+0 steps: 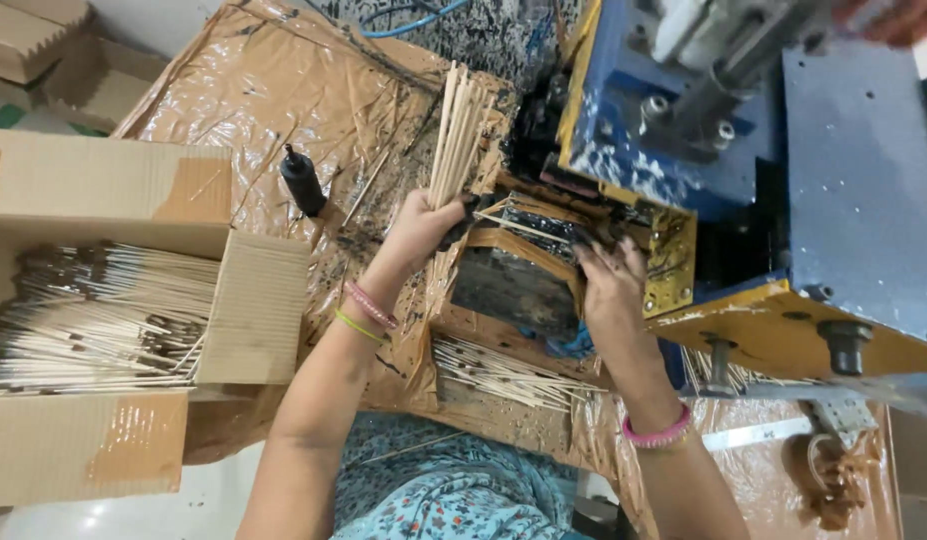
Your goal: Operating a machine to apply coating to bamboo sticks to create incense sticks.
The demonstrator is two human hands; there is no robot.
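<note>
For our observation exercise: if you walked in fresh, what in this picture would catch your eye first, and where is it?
At centre, the left hand grips an upright bundle of thin pale sticks, while the right hand touches the black-smeared tray of a blue and yellow machine. On the left, an open cardboard box is filled with many more sticks lying flat.

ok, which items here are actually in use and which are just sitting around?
In use:
left hand gripping a bundle of thin sticks
right hand at the feed tray of the blue and yellow machine

Lying about:
cardboard box of sticks
loose sticks below the tray
black bottle
brown plastic sheet
</note>
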